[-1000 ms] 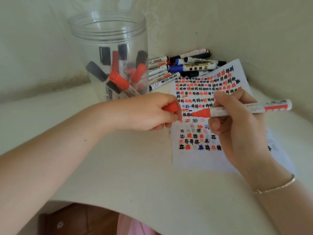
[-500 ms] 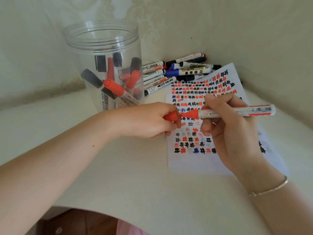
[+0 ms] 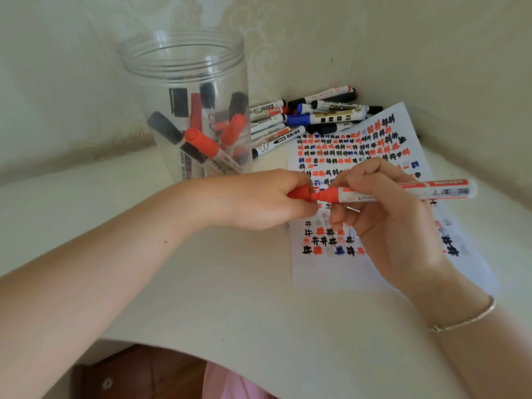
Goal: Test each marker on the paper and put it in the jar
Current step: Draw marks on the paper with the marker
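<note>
Recapping now: my left hand (image 3: pixel 267 197) pinches the red cap (image 3: pixel 299 193), my right hand (image 3: pixel 383 214) grips the red marker (image 3: pixel 403 191) above the paper (image 3: pixel 331 269), so I line both up, push straight till seated, then drop it into the jar (image 3: pixel 184 110).

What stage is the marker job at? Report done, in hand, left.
Done: several markers stand in the jar; the paper is covered in test marks. In hand: right hand holds the red marker, left hand its cap. Left: the marker pile behind the paper.
</note>
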Motion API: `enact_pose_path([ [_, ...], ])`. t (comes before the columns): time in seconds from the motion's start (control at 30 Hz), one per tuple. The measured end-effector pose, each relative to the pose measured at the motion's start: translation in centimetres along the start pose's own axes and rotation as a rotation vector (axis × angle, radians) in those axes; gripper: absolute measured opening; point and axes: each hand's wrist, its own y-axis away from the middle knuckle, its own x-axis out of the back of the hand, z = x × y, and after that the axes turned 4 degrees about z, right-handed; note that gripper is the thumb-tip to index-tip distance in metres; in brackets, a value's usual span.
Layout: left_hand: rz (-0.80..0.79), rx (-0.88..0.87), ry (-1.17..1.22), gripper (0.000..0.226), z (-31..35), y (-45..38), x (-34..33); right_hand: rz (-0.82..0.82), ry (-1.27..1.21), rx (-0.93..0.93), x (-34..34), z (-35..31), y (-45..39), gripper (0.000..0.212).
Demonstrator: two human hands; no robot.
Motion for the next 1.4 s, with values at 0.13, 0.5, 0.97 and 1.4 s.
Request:
enact_pose_path([
  [0.13,-0.007,-0.004,-0.014,0.024,0.1,0.1,0.0,-0.006,0.018,0.015,0.1,-0.1,0.0,0.007],
  [0.5,-0.047,-0.083,0.068,0.021,0.0,0.3,0.1,-0.033,0.035,-0.025,0.0,0.1,-0.1,0.011],
  [0.97,-0.006,-0.029,0.365,0.020,0.4,1.3,0.5,-0.074,-0.016,-0.136,0.3,-0.5,0.0,0.007],
  [1.4,0.403,0.022,0.091,0.046,1.6,1.1,1.1,0.374,0.559,0.088,-1.4,-2.7,-3.3,0.010],
])
